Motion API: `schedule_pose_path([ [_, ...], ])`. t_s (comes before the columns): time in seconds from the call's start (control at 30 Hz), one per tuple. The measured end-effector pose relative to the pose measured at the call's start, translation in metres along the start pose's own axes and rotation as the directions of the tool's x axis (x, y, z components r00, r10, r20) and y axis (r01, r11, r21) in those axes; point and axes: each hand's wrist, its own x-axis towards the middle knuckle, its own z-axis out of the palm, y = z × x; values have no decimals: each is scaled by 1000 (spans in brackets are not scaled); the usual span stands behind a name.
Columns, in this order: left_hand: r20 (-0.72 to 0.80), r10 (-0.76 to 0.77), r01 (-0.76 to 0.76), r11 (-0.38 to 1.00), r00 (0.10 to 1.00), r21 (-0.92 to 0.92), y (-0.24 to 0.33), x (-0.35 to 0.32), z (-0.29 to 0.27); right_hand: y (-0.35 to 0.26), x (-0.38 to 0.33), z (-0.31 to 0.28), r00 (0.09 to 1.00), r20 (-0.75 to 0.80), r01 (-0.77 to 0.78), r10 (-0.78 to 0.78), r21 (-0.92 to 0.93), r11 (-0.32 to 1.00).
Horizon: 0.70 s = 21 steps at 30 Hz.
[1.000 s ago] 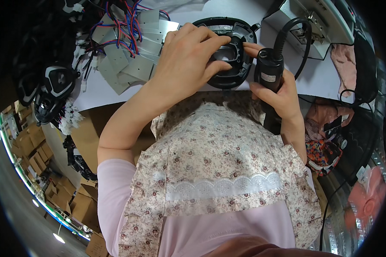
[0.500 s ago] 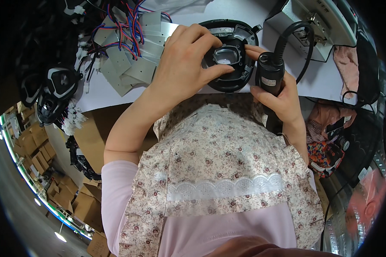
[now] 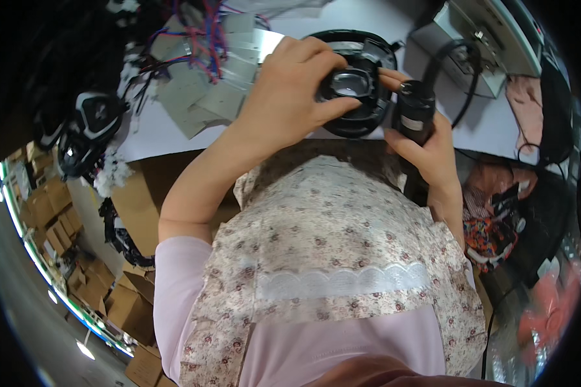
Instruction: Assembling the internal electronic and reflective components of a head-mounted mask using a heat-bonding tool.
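A round black plastic housing [image 3: 384,61] lies on the white table in front of me. At its middle sits a small framed part with a clear window [image 3: 350,83]. My left hand [image 3: 297,87] reaches over the housing from the left, its thumb and fingers pinching that windowed part from both sides. In my right hand [image 3: 432,145] is a black cylindrical corded power tool [image 3: 416,111], which looks like an electric screwdriver, held just right of the housing. The fingers of that hand behind the tool touch the housing's right edge; the tool's tip is hidden.
Flat grey metal plates [image 3: 190,100] with red and blue wires [image 3: 214,48] are heaped at the left. Black-and-silver parts [image 3: 97,116] stand beyond them. A grey metal box [image 3: 481,48] stands back right, near the looped cord [image 3: 476,80] and a pink cloth [image 3: 524,106].
The whole view has shifted slightly, with some blur. My left hand keeps its pinch on the windowed part, and my right hand still holds the tool beside the housing.
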Motion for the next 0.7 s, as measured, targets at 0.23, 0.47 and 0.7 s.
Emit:
schedule_pose_path([
  [0.23, -250, -83, 90, 996, 965, 18, -4, -20, -40, -8, -1, -6, 1000, 18, 5, -6, 25, 1000],
  [0.47, -329, -459, 544, 803, 825, 244, -68, -78, -111, -25, 2, -13, 998, 22, 51, -54, 113, 992],
  [0.7, -259, -279, 364, 849, 924, 382, -94, -70, -114, -28, 10, 6, 994, 76, 72, -78, 81, 994],
])
